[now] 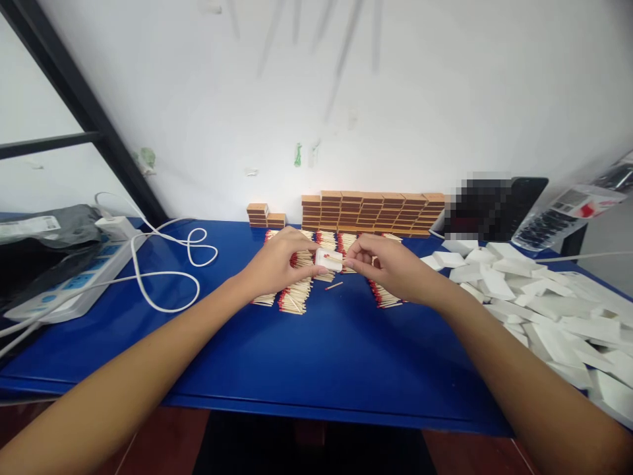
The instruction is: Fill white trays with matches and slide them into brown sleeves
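My left hand (284,259) grips a small white matchbox tray (324,262) by its left end, thumb in front and fingers behind. A few red-tipped matches (330,257) show inside the tray. At its right end, my right hand (383,265) is closed in a pinch on a match whose pale stick reaches into the tray; whether it holds more than one is hidden. Rows of red-headed matches (295,297) lie on the blue table (316,356) behind and below both hands. One loose match (334,285) lies apart in front of the tray.
Brown matchboxes (373,212) are stacked against the wall, with a smaller stack (266,216) to their left. White empty trays (539,297) are heaped at right, near a plastic bottle (564,211) and a dark phone (529,204). A power strip (79,277) and white cable (141,277) lie left.
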Tool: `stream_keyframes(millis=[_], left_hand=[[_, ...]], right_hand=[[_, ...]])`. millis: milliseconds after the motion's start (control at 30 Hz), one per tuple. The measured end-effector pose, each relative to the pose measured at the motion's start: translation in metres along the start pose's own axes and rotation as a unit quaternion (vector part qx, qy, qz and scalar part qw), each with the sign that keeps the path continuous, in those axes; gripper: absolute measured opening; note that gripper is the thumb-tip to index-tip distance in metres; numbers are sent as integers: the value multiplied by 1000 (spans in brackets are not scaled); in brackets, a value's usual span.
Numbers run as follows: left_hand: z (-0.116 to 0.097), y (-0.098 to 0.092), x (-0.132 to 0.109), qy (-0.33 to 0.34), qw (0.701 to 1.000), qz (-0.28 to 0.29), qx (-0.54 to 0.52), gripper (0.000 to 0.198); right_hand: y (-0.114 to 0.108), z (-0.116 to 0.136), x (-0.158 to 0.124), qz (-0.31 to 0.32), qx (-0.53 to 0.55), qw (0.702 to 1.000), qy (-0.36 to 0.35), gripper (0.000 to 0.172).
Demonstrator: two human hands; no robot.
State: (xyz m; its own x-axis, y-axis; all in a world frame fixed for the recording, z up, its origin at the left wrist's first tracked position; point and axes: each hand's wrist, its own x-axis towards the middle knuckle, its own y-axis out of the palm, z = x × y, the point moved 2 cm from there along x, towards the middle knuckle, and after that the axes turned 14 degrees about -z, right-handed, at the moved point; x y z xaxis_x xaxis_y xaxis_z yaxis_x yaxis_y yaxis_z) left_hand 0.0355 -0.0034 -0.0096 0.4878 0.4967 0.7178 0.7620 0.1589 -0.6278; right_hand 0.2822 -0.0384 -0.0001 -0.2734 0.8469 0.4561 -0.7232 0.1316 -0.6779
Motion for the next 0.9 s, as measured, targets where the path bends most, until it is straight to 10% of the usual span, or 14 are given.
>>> stream_keyframes(millis=[533,900], left_hand=[[8,0,1,14,1000,-10,-23,42],[27,-4,0,30,999,-46,4,41]], right_hand=[[-4,0,0,-27,-26,999,-16,23],[9,-5,-4,161,-71,984,-20,13]])
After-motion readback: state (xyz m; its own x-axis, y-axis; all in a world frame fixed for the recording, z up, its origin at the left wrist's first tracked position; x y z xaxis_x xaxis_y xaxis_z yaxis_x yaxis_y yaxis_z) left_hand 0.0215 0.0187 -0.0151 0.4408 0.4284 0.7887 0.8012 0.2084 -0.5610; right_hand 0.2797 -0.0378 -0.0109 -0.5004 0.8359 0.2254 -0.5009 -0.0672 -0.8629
